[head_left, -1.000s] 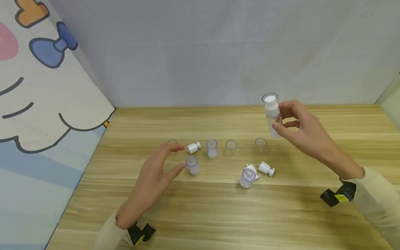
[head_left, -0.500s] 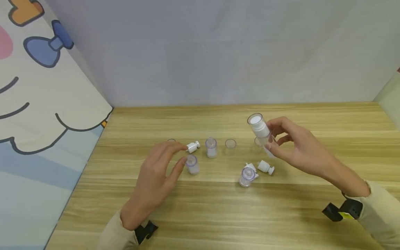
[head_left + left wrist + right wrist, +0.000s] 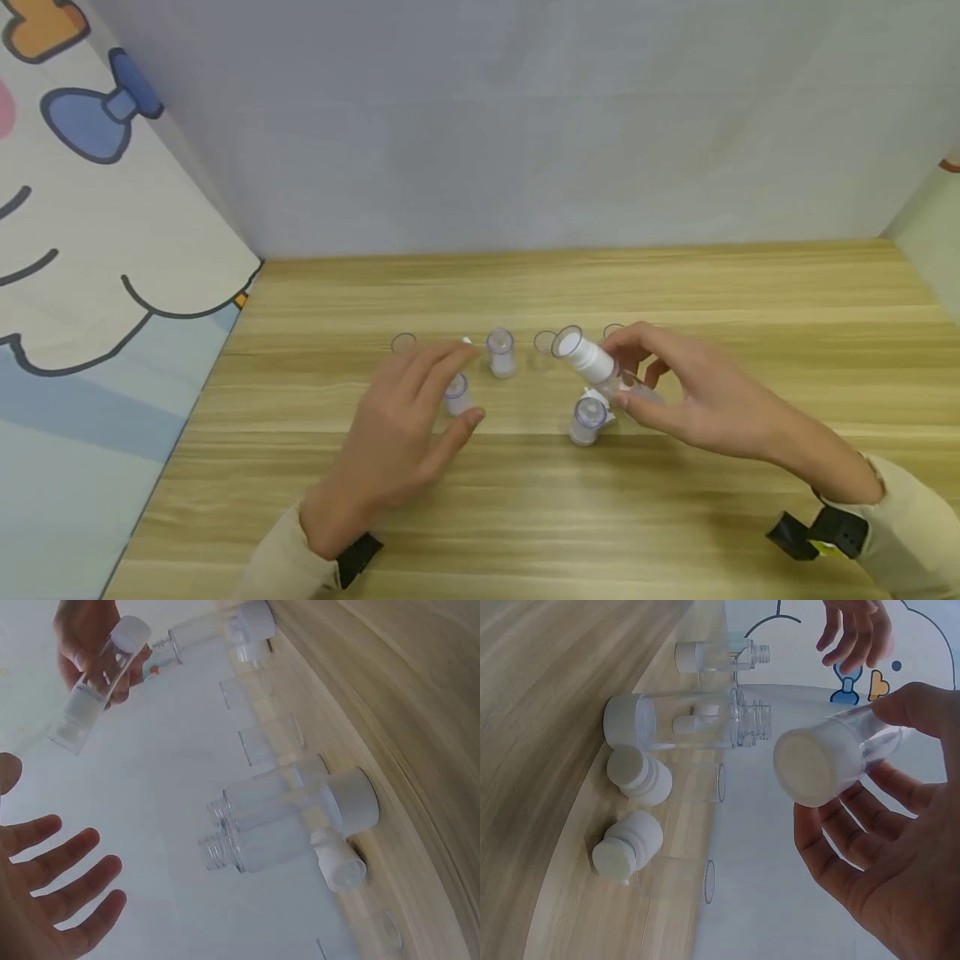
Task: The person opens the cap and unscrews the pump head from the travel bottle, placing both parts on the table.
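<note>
My right hand point(image 3: 697, 396) grips a clear pump bottle point(image 3: 592, 363) between thumb and fingers, above the table. Its white pump sits inside a clear cap, and the top tilts left toward my other hand. In the right wrist view its white base point(image 3: 808, 766) faces the camera. My left hand point(image 3: 401, 425) hovers with fingers spread and holds nothing. Close to its fingers stands an open-necked clear bottle point(image 3: 458, 400), partly hidden by them. Another such bottle point(image 3: 500, 353) is just behind. A third bottle point(image 3: 587, 421) stands below the held one.
Clear caps stand along the back, including one at the left point(image 3: 403, 335) and one in the middle point(image 3: 545, 332). Two white pump heads lie on the right, one nearer the bottle point(image 3: 639, 774). Another pump head point(image 3: 337, 860) lies by the left bottles. A pale wall point(image 3: 480, 125) rises behind.
My right hand has come down and left, and the bottle has gone from nearly upright to leaning left. My left hand has shifted slightly right, partly covering the nearby bottle and pump head.
</note>
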The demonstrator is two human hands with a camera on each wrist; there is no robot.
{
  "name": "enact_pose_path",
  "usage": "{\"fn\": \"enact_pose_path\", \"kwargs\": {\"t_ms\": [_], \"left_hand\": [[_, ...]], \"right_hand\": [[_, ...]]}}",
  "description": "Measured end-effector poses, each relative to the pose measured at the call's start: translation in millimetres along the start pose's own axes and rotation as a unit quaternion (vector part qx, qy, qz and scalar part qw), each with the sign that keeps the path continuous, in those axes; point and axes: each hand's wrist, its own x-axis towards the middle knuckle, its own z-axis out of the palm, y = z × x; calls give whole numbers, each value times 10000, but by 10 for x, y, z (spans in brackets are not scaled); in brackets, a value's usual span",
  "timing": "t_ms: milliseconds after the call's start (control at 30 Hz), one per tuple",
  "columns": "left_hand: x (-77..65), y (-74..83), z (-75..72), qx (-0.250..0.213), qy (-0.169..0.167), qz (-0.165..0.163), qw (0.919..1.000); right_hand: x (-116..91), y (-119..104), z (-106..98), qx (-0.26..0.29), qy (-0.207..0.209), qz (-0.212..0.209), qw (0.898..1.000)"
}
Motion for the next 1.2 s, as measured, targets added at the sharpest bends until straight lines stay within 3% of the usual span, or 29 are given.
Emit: {"fn": "enact_pose_path", "kwargs": {"t_ms": [133,300,533,933,1200], "left_hand": [[31,71,30,60,-36,603,9982],[29,133,60,241,-168,987,9947],[19,220,118,549,-176,1499,9870],[-1,268,170,505,88,1815,9820],[13,247,148,617,505,2395,9676]], "right_hand": [[1,-29,63,113,-181,-312,9993],[-13,-77,119,49,-394,-661,9970],[-60,-194,194,156,-1022,-352,9940],[-53,-250,271,216,-1326,-328,9904],[-69,-257,305,601,-1550,-446,9851]]}}
